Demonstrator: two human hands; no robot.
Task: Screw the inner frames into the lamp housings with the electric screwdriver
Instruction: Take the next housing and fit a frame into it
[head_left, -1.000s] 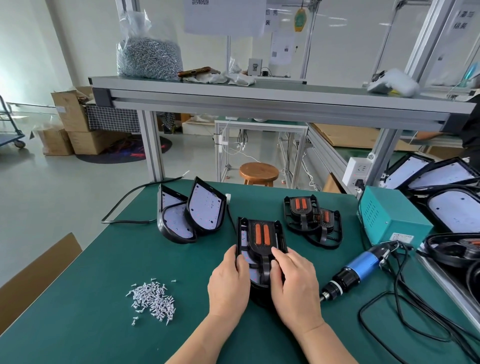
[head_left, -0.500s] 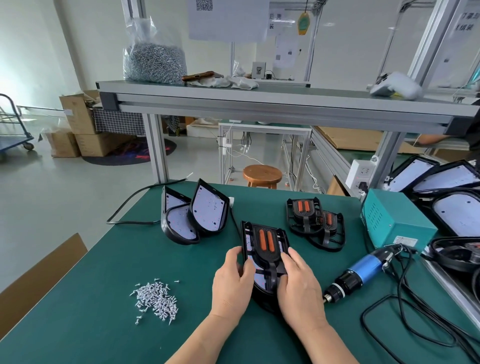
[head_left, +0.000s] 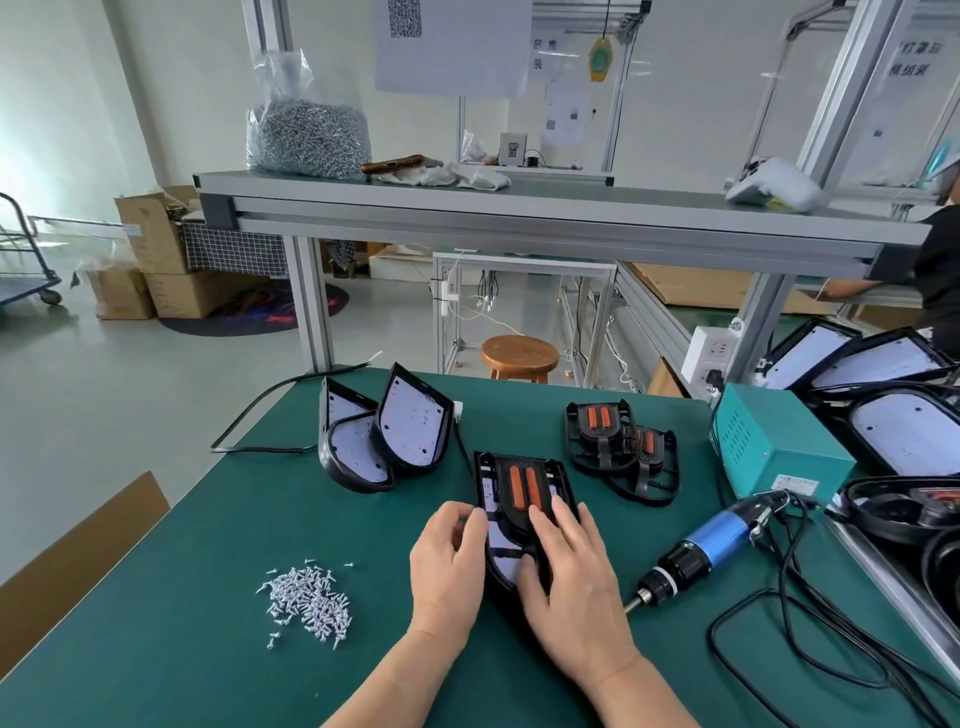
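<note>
A black lamp housing (head_left: 485, 488) lies flat on the green table, with a black inner frame (head_left: 524, 486) bearing two orange strips set into it. My left hand (head_left: 449, 564) rests on the housing's left edge. My right hand (head_left: 571, 577) lies flat over the frame's near right part. The near end of the housing is hidden under both hands. The blue-and-black electric screwdriver (head_left: 709, 545) lies on the table to the right, untouched. A pile of small silver screws (head_left: 309, 597) sits to the left.
Two more housings (head_left: 384, 439) lean together at the back left. Two spare inner frames (head_left: 621, 449) are stacked at the back right, beside a teal power box (head_left: 774, 441). Black cables (head_left: 810, 634) loop at the right. More lamps (head_left: 914, 431) fill the far right; a shelf (head_left: 519, 208) runs overhead.
Both hands have stayed on the housing and frame, with the fingers shifting slightly up along it. The view has tilted a little.
</note>
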